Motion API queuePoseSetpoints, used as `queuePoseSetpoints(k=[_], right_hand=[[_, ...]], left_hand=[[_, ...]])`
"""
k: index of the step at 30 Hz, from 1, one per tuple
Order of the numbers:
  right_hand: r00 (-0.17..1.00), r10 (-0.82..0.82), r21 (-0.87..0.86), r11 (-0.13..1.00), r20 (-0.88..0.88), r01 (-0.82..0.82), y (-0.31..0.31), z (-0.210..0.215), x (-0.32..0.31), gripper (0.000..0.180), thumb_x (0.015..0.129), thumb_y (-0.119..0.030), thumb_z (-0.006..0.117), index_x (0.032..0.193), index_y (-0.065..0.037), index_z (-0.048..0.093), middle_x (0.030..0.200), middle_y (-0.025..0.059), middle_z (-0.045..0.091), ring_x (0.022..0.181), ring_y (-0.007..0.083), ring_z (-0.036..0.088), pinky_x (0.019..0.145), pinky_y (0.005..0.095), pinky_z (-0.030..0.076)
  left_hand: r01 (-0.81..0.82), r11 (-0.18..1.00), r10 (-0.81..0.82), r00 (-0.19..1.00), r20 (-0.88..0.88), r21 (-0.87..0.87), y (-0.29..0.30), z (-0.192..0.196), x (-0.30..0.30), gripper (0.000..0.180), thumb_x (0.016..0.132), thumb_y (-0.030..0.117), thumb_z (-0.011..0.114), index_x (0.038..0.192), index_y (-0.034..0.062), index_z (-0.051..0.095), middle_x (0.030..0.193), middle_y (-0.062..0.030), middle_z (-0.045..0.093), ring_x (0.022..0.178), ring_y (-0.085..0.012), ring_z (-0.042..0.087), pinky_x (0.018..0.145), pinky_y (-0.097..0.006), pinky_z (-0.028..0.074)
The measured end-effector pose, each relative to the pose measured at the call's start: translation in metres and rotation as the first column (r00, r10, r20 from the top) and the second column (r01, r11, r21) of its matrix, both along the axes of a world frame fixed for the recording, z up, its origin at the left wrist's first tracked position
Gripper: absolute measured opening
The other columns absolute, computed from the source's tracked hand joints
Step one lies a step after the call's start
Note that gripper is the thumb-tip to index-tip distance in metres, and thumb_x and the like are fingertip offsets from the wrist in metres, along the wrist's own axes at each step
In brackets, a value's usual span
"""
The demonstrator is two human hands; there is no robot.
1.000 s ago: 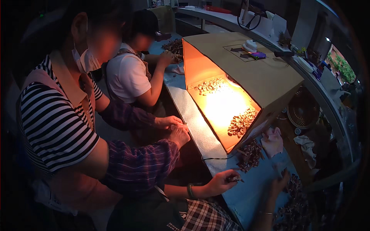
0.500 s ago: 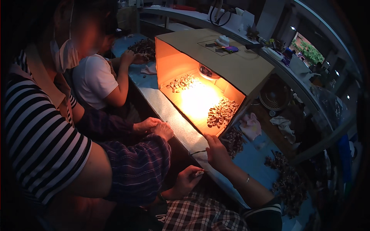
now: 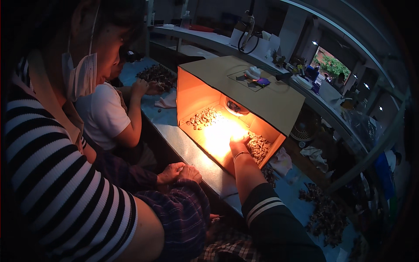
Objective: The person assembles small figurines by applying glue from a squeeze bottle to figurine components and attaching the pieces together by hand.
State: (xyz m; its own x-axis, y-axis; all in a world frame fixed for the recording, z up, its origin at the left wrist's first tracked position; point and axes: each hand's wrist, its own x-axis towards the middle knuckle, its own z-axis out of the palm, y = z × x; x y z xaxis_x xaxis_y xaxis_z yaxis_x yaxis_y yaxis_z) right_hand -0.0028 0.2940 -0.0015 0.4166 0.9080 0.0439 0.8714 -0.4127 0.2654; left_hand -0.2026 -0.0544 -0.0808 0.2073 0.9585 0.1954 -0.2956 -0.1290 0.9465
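Note:
A cardboard box (image 3: 262, 94) lies on its side on the bench, with a bright lamp (image 3: 236, 106) lighting its inside. My right hand (image 3: 239, 143) reaches into it, at the edge of a pile of small brown pieces (image 3: 259, 148) on the right. Glare washes out its fingers, so whether they hold a piece cannot be told. Another loose group of such pieces (image 3: 205, 117) lies at the box's left. Of my left hand (image 3: 214, 217) only a small part shows, low near my lap. A co-worker's sleeve hides the rest, including anything in it.
Close on my left sits a co-worker in a striped top, hands (image 3: 180, 173) together at the bench edge. Another person in white works beyond, beside a dark pile (image 3: 156, 74). More dark pieces (image 3: 327, 214) lie on the blue bench at right, near crumpled cloth (image 3: 281, 160).
My right hand has moved from the box's front corner into the box, by the right pile. My left hand, earlier pinching a small pale thing, is now mostly hidden. The view has shifted.

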Motion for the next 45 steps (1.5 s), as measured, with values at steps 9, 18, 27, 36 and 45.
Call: queuePoseSetpoints(k=[9, 18, 27, 36, 45], right_hand=[[0.992, -0.12, 0.26, 0.958, -0.03, 0.123, 0.02, -0.04, 0.038, 0.02, 0.086, -0.024, 0.055, 0.085, -0.017, 0.073, 0.094, 0.0033, 0.07, 0.091, 0.0206, 0.064, 0.068, 0.0354, 0.049], [0.555, 0.64, 0.709, 0.694, -0.531, -0.121, -0.048, -0.022, 0.008, 0.006, 0.08, -0.009, 0.053, 0.08, -0.009, 0.06, 0.08, 0.0125, 0.062, 0.078, 0.0296, 0.064, 0.071, 0.0397, 0.05], [0.18, 0.693, 0.627, 0.712, -0.698, -0.316, -0.306, 0.054, 0.016, 0.017, 0.073, -0.004, 0.076, 0.086, -0.008, 0.067, 0.088, 0.0035, 0.065, 0.069, 0.0117, 0.063, 0.056, 0.024, 0.05], [0.469, 0.801, 0.843, 0.503, -0.371, -0.192, -0.404, 0.027, 0.069, 0.019, 0.069, -0.004, 0.077, 0.085, -0.004, 0.066, 0.085, 0.0084, 0.063, 0.071, 0.0222, 0.064, 0.057, 0.0301, 0.052], [0.556, 0.813, 0.881, 0.38, -0.173, -0.282, -0.44, 0.016, 0.111, 0.024, 0.064, 0.003, 0.067, 0.088, -0.001, 0.065, 0.086, 0.0119, 0.063, 0.072, 0.0258, 0.064, 0.057, 0.0318, 0.054]], left_hand=[[0.043, 0.998, -0.04, 0.997, 0.063, -0.048, 0.003, -0.01, -0.003, 0.019, 0.088, 0.002, 0.064, 0.106, 0.0033, 0.059, 0.101, -0.0087, 0.064, 0.094, -0.0128, 0.06, 0.081, -0.025, 0.048], [0.151, 0.988, -0.149, 0.936, -0.319, -0.02, 0.013, 0.018, 0.007, 0.022, 0.088, 0.003, 0.064, 0.109, 0.0047, 0.059, 0.101, -0.0071, 0.063, 0.094, -0.0132, 0.06, 0.083, -0.026, 0.047], [0.197, 0.968, -0.192, 0.98, 0.051, -0.156, 0.017, 0.031, 0.029, 0.021, 0.089, -0.005, 0.059, 0.108, 0.0014, 0.056, 0.102, -0.0074, 0.061, 0.095, -0.0117, 0.059, 0.089, -0.028, 0.05], [0.397, 0.917, -0.386, 0.909, -0.158, 0.038, 0.008, 0.048, 0.107, 0.024, 0.085, -0.007, 0.06, 0.107, -0.0003, 0.056, 0.095, -0.0061, 0.061, 0.088, -0.0086, 0.059, 0.077, -0.023, 0.048], [0.494, 0.861, -0.418, 0.823, -0.385, 0.122, -0.01, 0.057, 0.159, 0.034, 0.076, -0.011, 0.063, 0.108, 0.0004, 0.059, 0.098, -0.0119, 0.061, 0.087, -0.0182, 0.063, 0.073, -0.027, 0.05]])
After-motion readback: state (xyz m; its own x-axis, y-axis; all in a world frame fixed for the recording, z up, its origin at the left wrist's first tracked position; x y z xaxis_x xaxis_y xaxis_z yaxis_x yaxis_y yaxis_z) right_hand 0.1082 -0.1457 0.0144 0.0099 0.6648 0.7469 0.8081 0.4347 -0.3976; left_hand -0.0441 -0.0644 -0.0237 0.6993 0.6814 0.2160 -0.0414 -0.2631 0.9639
